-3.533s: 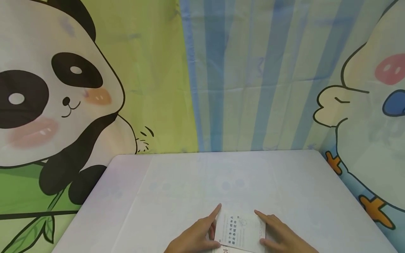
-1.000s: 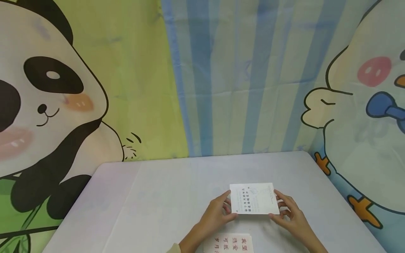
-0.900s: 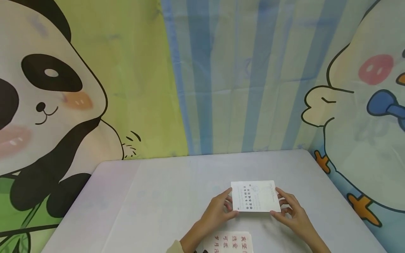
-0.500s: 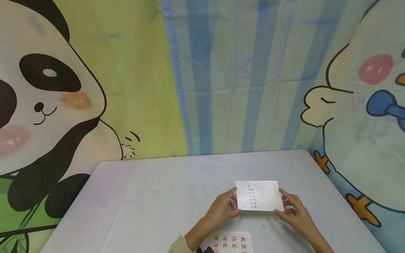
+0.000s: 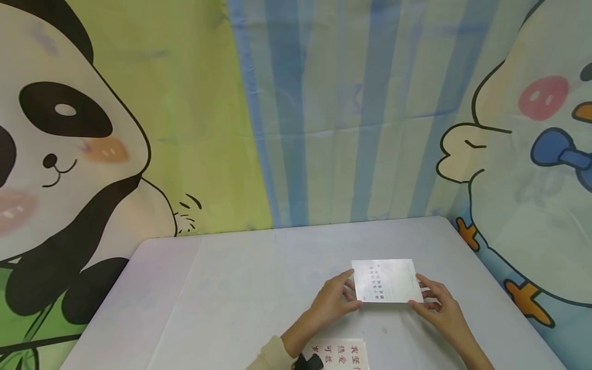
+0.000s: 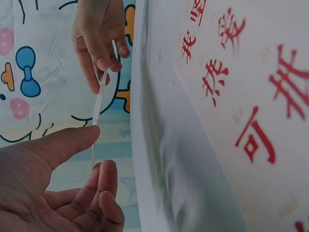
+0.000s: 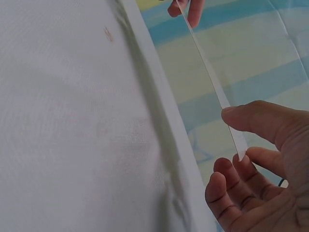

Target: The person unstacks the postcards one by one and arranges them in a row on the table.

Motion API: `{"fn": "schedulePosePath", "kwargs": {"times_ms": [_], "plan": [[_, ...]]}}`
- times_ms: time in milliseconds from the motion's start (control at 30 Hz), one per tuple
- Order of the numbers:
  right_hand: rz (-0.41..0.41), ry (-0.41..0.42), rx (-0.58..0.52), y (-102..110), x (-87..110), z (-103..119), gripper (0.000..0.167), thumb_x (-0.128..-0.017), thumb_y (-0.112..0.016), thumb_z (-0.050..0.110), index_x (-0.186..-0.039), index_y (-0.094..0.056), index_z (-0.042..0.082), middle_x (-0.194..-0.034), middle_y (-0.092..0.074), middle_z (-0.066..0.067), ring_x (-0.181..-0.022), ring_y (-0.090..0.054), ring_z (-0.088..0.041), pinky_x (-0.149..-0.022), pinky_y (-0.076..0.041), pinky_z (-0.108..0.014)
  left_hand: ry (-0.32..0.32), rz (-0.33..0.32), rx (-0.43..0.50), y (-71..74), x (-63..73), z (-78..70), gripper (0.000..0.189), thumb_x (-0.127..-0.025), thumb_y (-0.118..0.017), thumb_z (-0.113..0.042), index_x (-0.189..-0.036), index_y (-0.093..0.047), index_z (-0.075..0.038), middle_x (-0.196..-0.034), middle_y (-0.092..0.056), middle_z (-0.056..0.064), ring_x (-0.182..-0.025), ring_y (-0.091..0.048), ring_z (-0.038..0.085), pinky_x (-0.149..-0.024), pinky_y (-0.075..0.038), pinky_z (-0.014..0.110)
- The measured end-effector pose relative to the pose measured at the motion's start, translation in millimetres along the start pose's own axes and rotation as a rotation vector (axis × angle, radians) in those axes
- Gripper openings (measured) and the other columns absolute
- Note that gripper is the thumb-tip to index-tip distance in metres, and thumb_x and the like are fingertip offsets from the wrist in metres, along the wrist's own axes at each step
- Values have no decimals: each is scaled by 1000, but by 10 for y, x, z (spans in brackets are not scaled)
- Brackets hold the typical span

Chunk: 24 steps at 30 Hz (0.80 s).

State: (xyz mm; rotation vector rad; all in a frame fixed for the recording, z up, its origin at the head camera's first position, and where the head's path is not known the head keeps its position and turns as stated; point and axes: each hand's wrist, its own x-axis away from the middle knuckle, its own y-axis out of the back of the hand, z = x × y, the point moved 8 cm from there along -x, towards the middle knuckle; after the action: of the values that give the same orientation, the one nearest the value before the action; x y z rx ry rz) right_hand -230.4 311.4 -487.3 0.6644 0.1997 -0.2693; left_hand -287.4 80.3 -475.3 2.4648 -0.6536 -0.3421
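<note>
A thin white card [image 5: 387, 281] printed with dark characters is held up over the table between both hands. My left hand [image 5: 334, 299] pinches its left edge, thumb at the near corner and fingers behind. At the opposite edge my right hand [image 5: 439, 308] pinches it the same way. Both wrist views show the card [image 7: 212, 79] almost edge-on, apart from the tabletop. Below my left forearm lies a white card [image 5: 344, 354] with red characters, partly cut off by the frame's bottom; the left wrist view shows this red-lettered card [image 6: 260, 96] close up.
The white table [image 5: 240, 293] spreads around the hands. Behind it hang striped and yellow-green curtains [image 5: 324, 113], with a panda picture [image 5: 92, 149] at left and a white cartoon bird [image 5: 532, 216] at right. A dark object [image 5: 308, 362] sits at my left wrist.
Both hands lifted the dark-lettered card off the red-lettered one and carried it forward and right. Over the last second it drifted slightly farther right and away.
</note>
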Motion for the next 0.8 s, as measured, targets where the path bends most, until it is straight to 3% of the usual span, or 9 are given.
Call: {"fn": "schedulePosePath", "kwargs": {"times_ms": [500, 800], "plan": [[23, -113, 32, 111, -8, -272, 69, -81, -80, 16, -138, -48, -5, -120, -49, -23, -84, -41, 11, -68, -49, -14, 32, 36, 21, -229, -208, -20, 71, -77, -83, -9, -137, -48, 6, -101, -58, -2, -79, -55, 1, -70, -46, 16], [24, -183, 100, 179, -51, -366, 57, -87, -73, 15, -134, -50, -10, -118, -47, -24, -87, -45, -8, -66, -46, -14, 36, 61, -13, -372, -298, -11, 67, -77, -82, -9, -135, -51, 4, -96, -56, -4, -74, -51, -2, -66, -43, 14]]}}
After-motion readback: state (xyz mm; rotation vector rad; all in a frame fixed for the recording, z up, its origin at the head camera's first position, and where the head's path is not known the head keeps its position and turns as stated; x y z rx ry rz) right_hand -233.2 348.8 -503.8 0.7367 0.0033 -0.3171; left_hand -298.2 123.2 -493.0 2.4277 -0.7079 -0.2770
